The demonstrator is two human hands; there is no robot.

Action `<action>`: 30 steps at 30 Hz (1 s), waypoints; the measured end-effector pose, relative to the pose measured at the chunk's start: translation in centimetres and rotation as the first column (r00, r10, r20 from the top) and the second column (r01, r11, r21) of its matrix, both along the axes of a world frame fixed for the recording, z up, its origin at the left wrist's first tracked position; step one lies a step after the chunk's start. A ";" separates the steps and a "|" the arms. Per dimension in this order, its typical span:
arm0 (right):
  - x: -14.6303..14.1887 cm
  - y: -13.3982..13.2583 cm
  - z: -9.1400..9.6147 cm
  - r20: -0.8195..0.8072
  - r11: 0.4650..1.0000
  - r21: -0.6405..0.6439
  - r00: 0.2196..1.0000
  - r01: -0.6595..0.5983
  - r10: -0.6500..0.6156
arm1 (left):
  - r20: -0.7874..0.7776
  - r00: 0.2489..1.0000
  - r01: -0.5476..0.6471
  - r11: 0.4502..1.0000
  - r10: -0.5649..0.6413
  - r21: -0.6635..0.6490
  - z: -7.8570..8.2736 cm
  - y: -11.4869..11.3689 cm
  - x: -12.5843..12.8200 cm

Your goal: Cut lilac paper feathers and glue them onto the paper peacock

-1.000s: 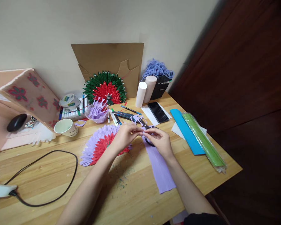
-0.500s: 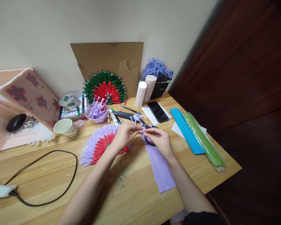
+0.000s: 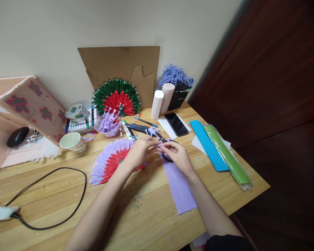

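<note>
Left hand (image 3: 139,150) and right hand (image 3: 177,156) meet above counter (image 3: 151,216), fingertips pinching small lilac paper piece (image 3: 159,149) between them; black scissors (image 3: 164,144) lie just beyond right hand, partly hidden; lilac paper strip (image 3: 179,188) under right wrist; lilac-red paper fan (image 3: 108,160) beside left hand.

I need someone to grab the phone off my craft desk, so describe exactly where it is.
Start at the cardboard sheet leaning on the wall, then go right to the two pale tubes. Just in front of them the phone lies flat on a white sheet of paper, left of the blue paper roll. It is the only glossy black slab there.
</note>
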State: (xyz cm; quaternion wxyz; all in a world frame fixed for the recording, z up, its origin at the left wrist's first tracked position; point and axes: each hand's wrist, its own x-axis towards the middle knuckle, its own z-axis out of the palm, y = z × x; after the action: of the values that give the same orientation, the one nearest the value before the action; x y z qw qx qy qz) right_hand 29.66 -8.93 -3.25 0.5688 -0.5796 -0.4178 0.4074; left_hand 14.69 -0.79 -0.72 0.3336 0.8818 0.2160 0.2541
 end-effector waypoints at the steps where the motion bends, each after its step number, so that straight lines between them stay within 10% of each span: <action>1: 0.0 0.0 0.0 -0.009 1.000 -0.007 1.000 -0.006 0.006 | 0.002 1.000 0.008 1.000 -0.008 -0.010 0.0 0.0 0.1; 12: -0.3 -0.3 -0.1 0.009 0.990 0.112 0.996 0.084 -0.085 | 0.099 0.984 -0.090 0.898 0.146 -0.432 -0.7 -0.1 0.6; 30: 0.0 -0.4 -0.5 0.323 0.985 0.164 0.940 0.054 -0.105 | 0.022 0.993 -0.111 0.987 0.114 -0.117 -0.4 -0.2 0.6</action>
State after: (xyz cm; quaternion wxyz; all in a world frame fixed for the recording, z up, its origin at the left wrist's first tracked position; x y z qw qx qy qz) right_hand 29.68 -9.35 -3.75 0.5493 -0.6109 -0.5135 0.2477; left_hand 15.25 -0.95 -1.07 0.3722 0.8436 0.2750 0.2724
